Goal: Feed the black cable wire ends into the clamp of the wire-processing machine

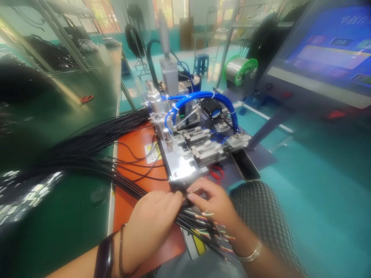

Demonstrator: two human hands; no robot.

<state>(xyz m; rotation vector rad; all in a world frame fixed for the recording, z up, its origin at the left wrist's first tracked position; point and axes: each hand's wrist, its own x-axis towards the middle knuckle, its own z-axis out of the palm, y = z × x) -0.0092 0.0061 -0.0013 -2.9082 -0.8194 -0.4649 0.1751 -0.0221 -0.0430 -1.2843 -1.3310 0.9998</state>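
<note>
My left hand [156, 216], closed, pinches a black cable close to its end at the front edge of the machine. Thumb and forefinger of my right hand [216, 200] are pressed together at the same spot, on the cable's thin inner wires; the fingers partly cover them. Below both hands lies a bundle of black cables [191, 222] whose stripped ends fan out into fine coloured wires [207, 231]. Just beyond my fingertips stands a bench machine [182, 166] with metal slides and blue air hoses [207, 94].
Long black cables [95, 143] run leftward over the orange base plate [131, 139] onto a green table [84, 208]. A phone [245, 164] and red-handled tool [216, 173] lie right of the machine. Behind are a solder wire spool [239, 71] and a screen [330, 54].
</note>
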